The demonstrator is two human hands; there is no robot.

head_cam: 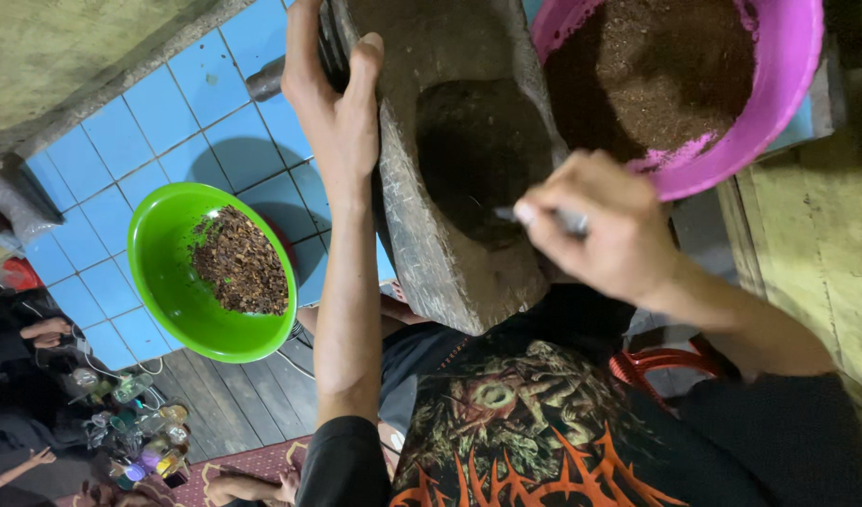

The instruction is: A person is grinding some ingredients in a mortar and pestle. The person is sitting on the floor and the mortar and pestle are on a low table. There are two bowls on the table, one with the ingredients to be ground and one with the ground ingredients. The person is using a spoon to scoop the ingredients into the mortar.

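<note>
My left hand (335, 108) grips the left rim of a heavy, dark wooden mortar block (429, 268), fingers curled over its edge. My right hand (611, 233) is closed on a small metal spoon (564, 221), whose tip points into the mortar's dark hollow (478, 155). A pink plastic basin (786, 89) of fine brown powder sits just past my right hand, touching the mortar's far side. Left of my left forearm, a green plastic bowl (157, 272) holds coarse dark brown flakes.
Blue floor tiles (168, 103) lie under the bowl and mortar, with dark wooden planks (234, 399) nearer me. Small bottles and jars (140, 432) stand at lower left, where other people's hands (46, 330) rest. A red plastic frame (670, 361) shows by my right arm.
</note>
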